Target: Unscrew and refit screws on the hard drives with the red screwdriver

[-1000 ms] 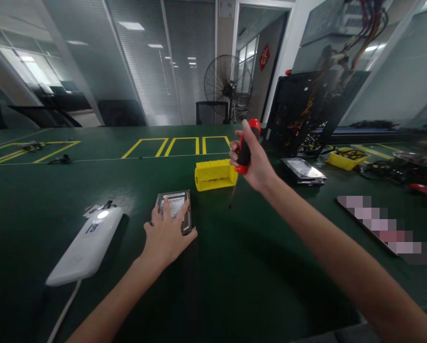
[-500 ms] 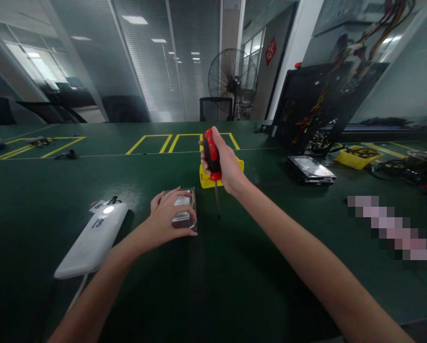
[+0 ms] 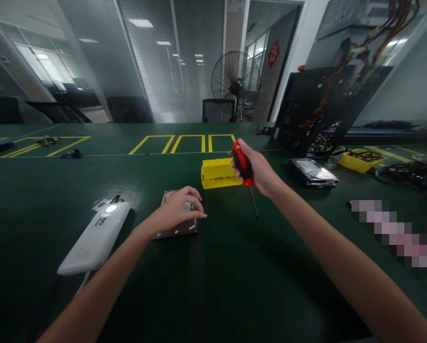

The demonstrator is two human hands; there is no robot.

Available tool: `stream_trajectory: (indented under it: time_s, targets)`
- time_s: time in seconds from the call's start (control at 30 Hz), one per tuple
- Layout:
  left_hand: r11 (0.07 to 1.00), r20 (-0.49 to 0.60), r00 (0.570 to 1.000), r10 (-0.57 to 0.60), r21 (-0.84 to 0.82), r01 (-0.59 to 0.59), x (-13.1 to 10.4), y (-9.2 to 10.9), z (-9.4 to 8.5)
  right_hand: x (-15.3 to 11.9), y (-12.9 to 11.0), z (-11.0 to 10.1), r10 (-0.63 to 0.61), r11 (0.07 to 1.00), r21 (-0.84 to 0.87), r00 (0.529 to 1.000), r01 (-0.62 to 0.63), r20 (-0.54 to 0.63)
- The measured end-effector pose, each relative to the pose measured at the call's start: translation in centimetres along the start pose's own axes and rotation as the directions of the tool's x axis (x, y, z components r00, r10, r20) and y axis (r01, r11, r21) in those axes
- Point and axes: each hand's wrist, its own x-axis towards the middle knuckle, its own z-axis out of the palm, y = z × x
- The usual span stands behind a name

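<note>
A hard drive (image 3: 177,229) lies flat on the green table, its upper part covered by my left hand (image 3: 183,206). The left fingers are curled over the drive's right side, fingertips drawn close to the thumb past its edge; anything between them is too small to make out. My right hand (image 3: 254,166) is wrapped around the red and black handle of a screwdriver (image 3: 242,164). Its thin shaft points down to the table, right of the drive. Just behind that hand is a yellow plastic bin (image 3: 218,175), partly covered by the fingers.
On the left lies a white power bank (image 3: 97,238) marked 18, with a cable. To the right are stacked hard drives (image 3: 313,172), a black computer case (image 3: 316,109) and a yellow tray (image 3: 361,161) with dark parts. Yellow tape outlines (image 3: 188,136) mark the table's far side.
My right hand has moved right with the screwdriver, uncovering more of the yellow bin. My left hand has loosened from the drive's sides, and its fingertips have drawn together to the right.
</note>
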Motion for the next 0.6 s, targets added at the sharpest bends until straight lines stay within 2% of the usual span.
stream_trajectory:
  time_s: [0.07, 0.13, 0.17, 0.27, 0.4, 0.5, 0.6]
  targets:
    - [0.993, -0.152, 0.988, 0.028, 0.117, -0.01, 2.3, 0.8, 0.1, -0.1, -0.3, -1.3, 0.022, 1.0, -0.004, 0.998, -0.022, -0.05]
    - [0.953, -0.3, 0.943, 0.142, 0.298, -0.048, 4.9, 1.5, 0.4, 0.0, -0.4, -2.3, 0.051, 0.999, 0.005, 0.993, -0.051, -0.108]
    - [0.92, -0.318, 0.923, 0.218, 0.383, -0.085, 6.1, 1.8, 0.7, 0.0, -0.4, -2.6, 0.066, 0.998, 0.009, 0.989, -0.065, -0.13]
    - [0.814, -0.284, 0.89, 0.357, 0.561, -0.148, 9.0, 2.1, 1.6, 0.1, 0.1, -3.2, 0.096, 0.995, 0.002, 0.983, -0.097, -0.156]
    - [0.74, -0.269, 0.878, 0.396, 0.66, -0.131, 10.8, 1.8, 2.4, 0.0, 1.0, -3.7, 0.103, 0.994, -0.028, 0.986, -0.108, -0.132]
    - [0.742, -0.274, 0.873, 0.402, 0.657, -0.135, 10.5, 1.5, 1.9, -0.1, 1.1, -3.9, 0.1, 0.994, -0.043, 0.988, -0.105, -0.115]
    - [0.779, -0.232, 0.888, 0.396, 0.597, -0.192, 8.6, 1.0, 0.5, -0.2, 0.8, -3.7, 0.104, 0.993, -0.037, 0.99, -0.108, -0.099]
